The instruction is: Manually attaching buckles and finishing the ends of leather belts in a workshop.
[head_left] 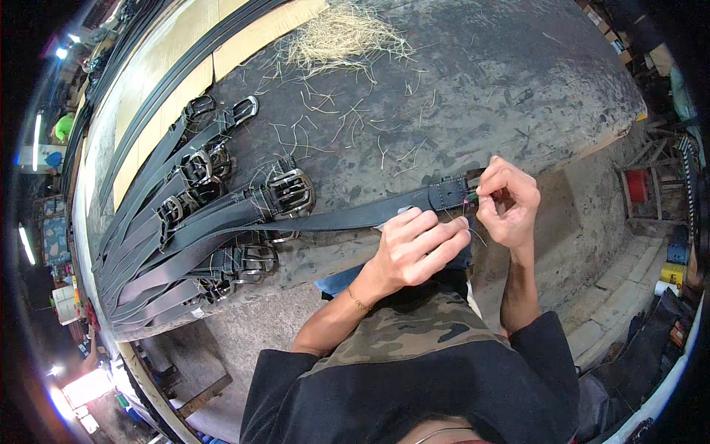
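A black leather belt (355,217) stretches along the near edge of the workbench, its folded end (447,194) pointing right, with a dark buckle at the tip partly hidden. Just below that end my left hand (420,248) is closed, fingers curled and fingertips pinched on a thin thread (479,234). Right beside the buckle end, my right hand (509,201) is raised with thumb and forefinger pressed together. Whatever sits in that pinch is too small to make out. A small pink spot (465,201) shows on the belt's end between the hands.
Several black belts with metal buckles (292,191) lie heaped on the left of the dark workbench (510,81). A pile of pale thread scraps (344,41) sits at the far side, loose bits scattered nearer. Long black straps rest on cardboard (259,33). A wooden stool (651,189) stands at right.
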{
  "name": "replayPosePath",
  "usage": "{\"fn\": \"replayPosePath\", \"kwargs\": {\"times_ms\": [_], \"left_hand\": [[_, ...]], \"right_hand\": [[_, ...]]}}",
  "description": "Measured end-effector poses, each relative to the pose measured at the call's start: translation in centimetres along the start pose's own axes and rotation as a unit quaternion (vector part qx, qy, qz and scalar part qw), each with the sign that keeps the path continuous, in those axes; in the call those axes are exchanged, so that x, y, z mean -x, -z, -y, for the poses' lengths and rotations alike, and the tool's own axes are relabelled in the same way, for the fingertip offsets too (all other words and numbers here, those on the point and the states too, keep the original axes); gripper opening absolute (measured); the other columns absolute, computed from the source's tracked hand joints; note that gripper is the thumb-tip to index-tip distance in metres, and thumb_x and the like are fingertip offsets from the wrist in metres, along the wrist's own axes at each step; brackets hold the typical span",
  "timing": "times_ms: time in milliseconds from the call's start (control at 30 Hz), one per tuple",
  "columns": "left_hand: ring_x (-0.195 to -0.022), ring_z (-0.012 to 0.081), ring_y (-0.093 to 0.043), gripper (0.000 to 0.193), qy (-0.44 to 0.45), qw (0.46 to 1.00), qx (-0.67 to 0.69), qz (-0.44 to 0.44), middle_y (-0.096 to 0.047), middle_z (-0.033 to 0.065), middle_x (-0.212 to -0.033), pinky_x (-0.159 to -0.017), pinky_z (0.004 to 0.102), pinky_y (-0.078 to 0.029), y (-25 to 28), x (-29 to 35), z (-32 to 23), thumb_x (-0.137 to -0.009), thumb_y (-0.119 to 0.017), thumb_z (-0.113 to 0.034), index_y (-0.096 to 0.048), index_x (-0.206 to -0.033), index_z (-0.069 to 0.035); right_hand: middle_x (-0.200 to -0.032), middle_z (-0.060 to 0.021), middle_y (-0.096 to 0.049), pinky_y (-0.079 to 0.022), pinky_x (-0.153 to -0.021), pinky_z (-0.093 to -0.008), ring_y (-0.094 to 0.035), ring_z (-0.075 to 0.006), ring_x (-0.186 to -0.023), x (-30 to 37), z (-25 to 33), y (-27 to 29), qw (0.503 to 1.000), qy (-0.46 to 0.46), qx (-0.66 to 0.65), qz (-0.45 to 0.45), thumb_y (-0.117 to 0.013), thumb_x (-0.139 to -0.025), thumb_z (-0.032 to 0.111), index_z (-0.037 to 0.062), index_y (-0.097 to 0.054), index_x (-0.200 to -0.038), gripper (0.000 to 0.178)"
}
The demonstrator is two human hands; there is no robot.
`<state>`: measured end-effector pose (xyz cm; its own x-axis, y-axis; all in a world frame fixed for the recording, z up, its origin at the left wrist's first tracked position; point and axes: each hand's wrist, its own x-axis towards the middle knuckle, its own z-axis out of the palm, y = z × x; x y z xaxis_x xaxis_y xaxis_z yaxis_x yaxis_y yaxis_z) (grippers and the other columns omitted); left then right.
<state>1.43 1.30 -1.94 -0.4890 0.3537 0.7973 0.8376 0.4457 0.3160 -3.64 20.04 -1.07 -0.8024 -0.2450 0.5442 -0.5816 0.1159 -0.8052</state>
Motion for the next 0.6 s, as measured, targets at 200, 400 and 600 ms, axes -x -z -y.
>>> {"fn": "replayPosePath", "kwargs": {"times_ms": [200, 400, 600], "left_hand": [[-0.062, 0.0146, -0.053, 0.03, -0.004, 1.0, -0.006, -0.007, -0.068, 0.0079, -0.092, -0.05, 0.0273, -0.04, -0.13, 0.13, 0.02, -0.06, -0.067, -0.009, -0.067, -0.089, -0.002], [-0.061, 0.0144, -0.052, 0.031, -0.004, 1.0, 0.0, -0.01, -0.068, 0.0081, -0.092, -0.049, 0.0274, -0.039, -0.03, -0.1, 0.12, -0.06, -0.067, -0.009, -0.067, -0.089, -0.001], [-0.061, 0.0143, -0.052, 0.032, -0.004, 1.0, 0.003, -0.011, -0.068, 0.008, -0.093, -0.049, 0.0273, -0.038, 0.0, 0.3, 0.04, -0.059, -0.067, -0.01, -0.067, -0.09, -0.002]], "right_hand": [[-0.068, -0.0043, -0.054, -0.032, -0.049, -0.0237, -0.046, -0.0107, -0.055, 0.06, 0.09, -0.04, 1.0, -0.004, 0.012, 0.011, -0.059, -0.061, -0.01, 0.0013, -0.055, -0.072, 0.017], [-0.069, -0.0042, -0.054, -0.033, -0.049, -0.023, -0.046, -0.0092, -0.056, -0.15, 0.15, 0.13, 0.999, 0.008, 0.027, 0.022, -0.058, -0.061, -0.01, 0.0011, -0.055, -0.073, 0.017], [-0.073, -0.0043, -0.056, -0.035, -0.052, -0.0199, -0.047, -0.0059, -0.06, -0.04, 0.86, -0.31, 0.993, -0.108, -0.023, -0.026, -0.06, -0.069, -0.012, -0.0001, -0.059, -0.077, 0.014]]}}
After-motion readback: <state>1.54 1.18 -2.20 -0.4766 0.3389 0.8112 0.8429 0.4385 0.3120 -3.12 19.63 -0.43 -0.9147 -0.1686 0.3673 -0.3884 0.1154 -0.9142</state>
